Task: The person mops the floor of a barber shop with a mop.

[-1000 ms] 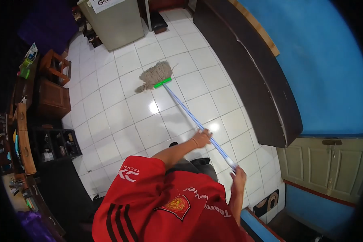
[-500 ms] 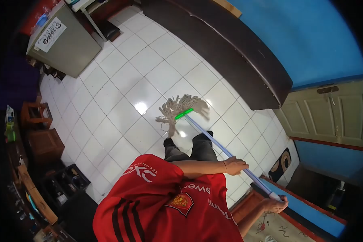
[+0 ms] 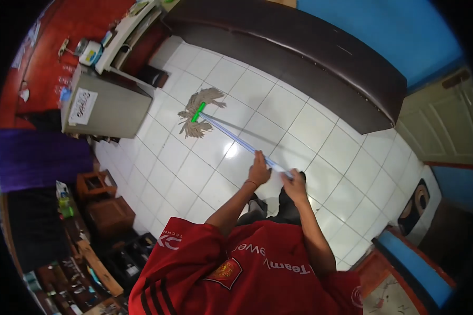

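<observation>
A mop [image 3: 236, 139] with a light blue handle, a green clamp and grey-brown strands spreads its head on the white tiles ahead and to the left. My left hand [image 3: 259, 169] is wrapped round the upper part of the handle. Close behind it, my right hand [image 3: 295, 185] grips the handle's top end, slightly blurred. The handle slants from my body toward the mop head, which lies fanned out on both sides of the clamp.
A long dark brown bench [image 3: 299, 58] lines the blue wall. At the left are a grey cabinet [image 3: 108, 107] with a paper sign, a wooden stool [image 3: 97, 181] and a black crate [image 3: 129, 262]. A beige door [image 3: 441, 121] is at the right.
The mop head has moved forward and left across the tiles, toward the grey cabinet. Both my hands have moved left and forward with the handle, and are closer together.
</observation>
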